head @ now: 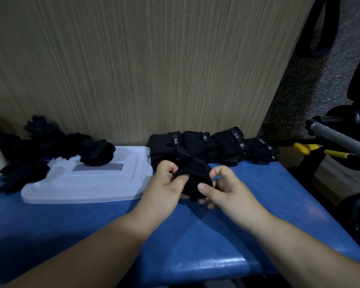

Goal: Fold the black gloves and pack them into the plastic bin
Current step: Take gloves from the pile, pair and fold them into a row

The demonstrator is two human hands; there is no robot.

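Head view: one glove mid-fold, held just off the desk

Left hand and right hand both grip a single black glove between them, just above the blue desk. The left thumb is tucked under the fabric edge, with the fingers curled over the top. The right thumb presses on the lower face, with the fingers wrapped behind. The glove is bunched and not yet a tidy bundle.

Recommended for the step in hand: keep both thumbs on the fold line, draw the cuff squarely over the bunched fingers, and flatten before release. Soft fabric is likely to spring open if let go loose. Match the shape of the finished ones behind.

Count, working outward:
- Gloves in hand: one.
- folded bundles, in a touching row at the back of the desk: four white labels show, so four by judgement. Whether each is a single or a pair cannot be told.
- rolled glove resting on the plastic lid: one; lids: one.
- loose gloves, heaped at far left and touching the lid's left edge: too tangled to count.
- yellow-handled tool, to the right beyond the desk: one.

The plastic bin itself is not identified in view, and nothing shows as packed.
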